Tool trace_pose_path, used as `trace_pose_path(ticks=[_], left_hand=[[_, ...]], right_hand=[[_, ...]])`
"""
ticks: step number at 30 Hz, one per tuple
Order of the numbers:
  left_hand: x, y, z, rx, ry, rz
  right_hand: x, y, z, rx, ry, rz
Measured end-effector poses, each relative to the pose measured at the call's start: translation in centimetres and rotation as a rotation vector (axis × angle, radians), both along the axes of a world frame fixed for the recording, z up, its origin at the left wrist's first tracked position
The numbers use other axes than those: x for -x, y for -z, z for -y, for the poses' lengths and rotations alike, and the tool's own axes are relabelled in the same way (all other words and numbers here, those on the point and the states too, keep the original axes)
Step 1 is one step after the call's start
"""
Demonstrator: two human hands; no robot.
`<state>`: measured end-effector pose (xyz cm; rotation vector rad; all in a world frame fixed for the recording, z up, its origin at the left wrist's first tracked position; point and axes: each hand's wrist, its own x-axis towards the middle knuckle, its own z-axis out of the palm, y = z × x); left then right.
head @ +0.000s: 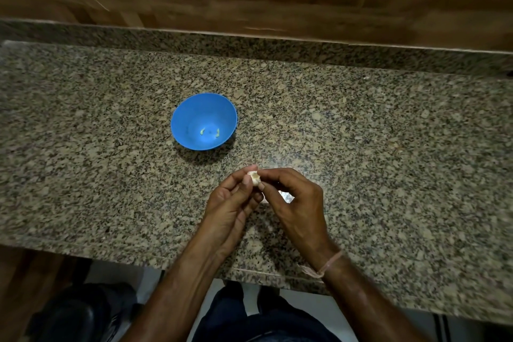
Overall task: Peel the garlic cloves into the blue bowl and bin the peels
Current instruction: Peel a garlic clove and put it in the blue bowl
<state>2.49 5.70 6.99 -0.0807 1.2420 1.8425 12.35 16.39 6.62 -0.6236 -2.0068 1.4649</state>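
Tabletop (361,133): blue bowl (200,111) set at middle. Left hand (230,203) and right hand (294,203) held near, both curled, garlic clove (254,177) pinched between them. Bowl found far and left of clove, nearer left hand.

A round blue plastic bowl (194,108) stands upright in the middle of the bench (361,133), two pale yellowish cloves (203,131) inside. A small whitish garlic clove (253,177) is held up nearer the front edge.

Light: dim overall | glare: seen on speckled granite countertop (361,147) | shadow: cast before round blue plastic bowl (204,108) | edges: bent, blurred
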Motion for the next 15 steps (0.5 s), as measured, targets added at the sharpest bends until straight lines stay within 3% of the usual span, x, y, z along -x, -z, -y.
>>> trace_pose_path(ticks=[15], left_hand=[[-0.65, -0.96, 0.64, 0.041, 0.007, 0.014]], right_hand=[[-0.66, -0.21, -0.12, -0.163, -0.033, -0.014]])
